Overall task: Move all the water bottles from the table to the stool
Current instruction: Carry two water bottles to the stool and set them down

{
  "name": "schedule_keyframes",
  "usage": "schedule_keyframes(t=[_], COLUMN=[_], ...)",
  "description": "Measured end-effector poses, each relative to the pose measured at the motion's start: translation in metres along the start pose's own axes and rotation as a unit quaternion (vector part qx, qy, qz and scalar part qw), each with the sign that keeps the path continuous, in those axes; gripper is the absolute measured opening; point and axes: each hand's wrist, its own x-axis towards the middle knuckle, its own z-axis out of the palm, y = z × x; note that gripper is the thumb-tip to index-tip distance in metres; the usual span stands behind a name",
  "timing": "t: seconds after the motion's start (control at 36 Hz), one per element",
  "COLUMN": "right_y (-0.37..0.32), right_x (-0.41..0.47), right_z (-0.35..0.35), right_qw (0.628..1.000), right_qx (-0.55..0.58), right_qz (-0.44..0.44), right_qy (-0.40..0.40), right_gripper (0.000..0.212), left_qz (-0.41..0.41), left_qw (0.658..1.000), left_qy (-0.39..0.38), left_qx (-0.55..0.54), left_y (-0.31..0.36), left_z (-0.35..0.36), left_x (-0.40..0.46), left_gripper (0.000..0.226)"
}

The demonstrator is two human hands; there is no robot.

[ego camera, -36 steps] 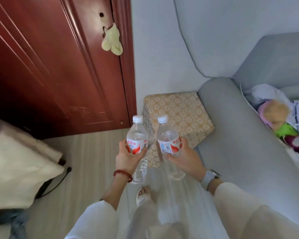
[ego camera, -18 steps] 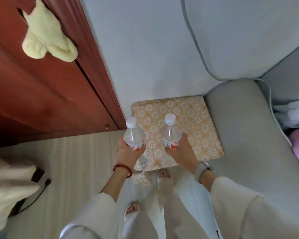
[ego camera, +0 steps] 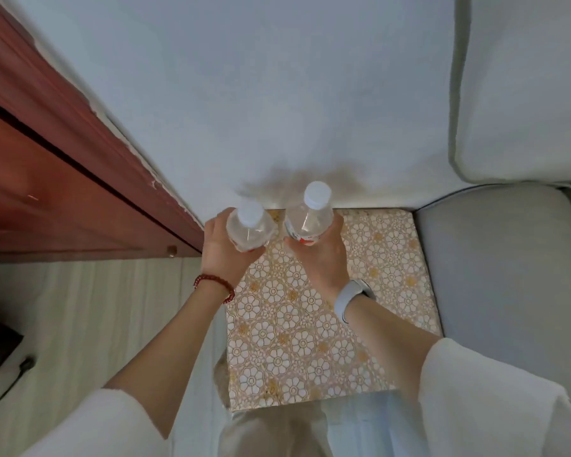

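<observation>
I look straight down on a square stool (ego camera: 310,341) covered in a gold and white flower pattern. My left hand (ego camera: 223,250) grips a clear water bottle with a white cap (ego camera: 249,225) at the stool's far left corner. My right hand (ego camera: 323,255) grips a second clear bottle with a white cap and red label (ego camera: 309,216) just to the right of the first, near the stool's far edge. Both bottles are upright, side by side and close to the wall. Whether their bases touch the stool is hidden by my hands.
A pale wall (ego camera: 277,110) rises right behind the stool. A grey sofa arm (ego camera: 508,275) borders the stool's right side, with a light cushion (ego camera: 524,94) above it. A dark red door (ego camera: 47,199) stands on the left. Pale wood floor (ego camera: 96,324) lies left of the stool.
I have stepped up to the stool and now look straight down on it. Both hands have carried the bottles forward, over the stool's far edge by the wall.
</observation>
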Motion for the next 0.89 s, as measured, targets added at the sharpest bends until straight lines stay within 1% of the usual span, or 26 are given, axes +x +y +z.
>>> schedule_keyframes(t=[0.11, 0.19, 0.28, 0.39, 0.42, 0.5, 0.64, 0.72, 0.89], right_y=[0.005, 0.014, 0.015, 0.007, 0.005, 0.001, -0.003, -0.005, -0.013], right_x=[0.015, 0.017, 0.017, 0.020, 0.021, 0.022, 0.024, 0.026, 0.035], right_z=[0.011, 0.014, 0.011, 0.000, -0.002, -0.007, 0.001, 0.010, 0.020], right_qw=[0.998, 0.998, 0.996, 0.996, 0.996, 0.996, 0.998, 0.998, 0.998], right_qx=[0.065, 0.057, 0.064, 0.037, 0.030, 0.025, 0.044, 0.058, 0.054], right_qz=[0.007, 0.005, 0.006, -0.018, -0.023, -0.035, -0.031, -0.022, -0.027], right_qy=[-0.004, -0.026, -0.060, -0.081, -0.081, -0.078, -0.045, -0.030, -0.010], right_gripper=[0.074, 0.076, 0.072, 0.080, 0.081, 0.073, 0.068, 0.071, 0.069], left_qz=[0.011, 0.012, 0.011, 0.038, 0.042, 0.047, 0.065, 0.072, 0.088], left_qw=[1.000, 0.999, 0.997, 0.996, 0.995, 0.995, 0.993, 0.992, 0.994], left_qy=[-0.017, -0.046, -0.070, -0.079, -0.083, -0.078, -0.085, -0.088, -0.040], left_qx=[0.006, -0.010, -0.010, 0.016, 0.028, 0.044, 0.046, 0.050, 0.050], left_y=[-0.002, -0.004, -0.002, 0.009, 0.012, 0.016, 0.016, 0.018, 0.019], left_z=[0.001, -0.005, -0.013, -0.022, -0.023, -0.023, -0.026, -0.027, -0.025], left_x=[0.018, 0.023, 0.023, 0.024, 0.025, 0.025, 0.032, 0.038, 0.046], left_gripper=[0.079, 0.080, 0.085, 0.080, 0.078, 0.075, 0.073, 0.071, 0.070])
